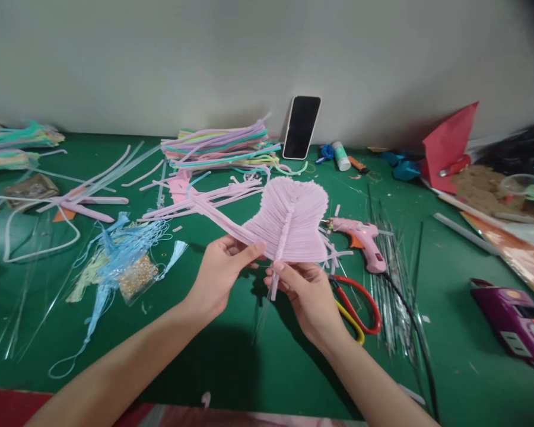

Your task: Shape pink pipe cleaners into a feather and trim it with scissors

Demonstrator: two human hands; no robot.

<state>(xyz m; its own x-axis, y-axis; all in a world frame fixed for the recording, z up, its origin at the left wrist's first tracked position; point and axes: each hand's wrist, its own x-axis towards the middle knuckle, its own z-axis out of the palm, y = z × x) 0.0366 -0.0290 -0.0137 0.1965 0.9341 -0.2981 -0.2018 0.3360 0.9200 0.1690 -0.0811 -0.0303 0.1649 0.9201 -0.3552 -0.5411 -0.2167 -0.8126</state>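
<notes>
Lilac leaf shape [309, 222] has its spine [285, 228] aimed at counter [240, 379] back edge, right hand [309, 299] pinching its base (nearer spine), left hand [220, 270] gripping left corner.

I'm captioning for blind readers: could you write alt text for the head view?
Left hand and right hand hold a pale pink, ribbed, leaf-shaped fuzzy piece above a green tabletop. A pink plastic glue gun lies to the right; a white-edged black phone stands behind.

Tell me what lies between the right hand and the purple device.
In the head view, going rightward from the right hand: red handle and yellow handle, thin strands, black cord, then the purple device.
</notes>
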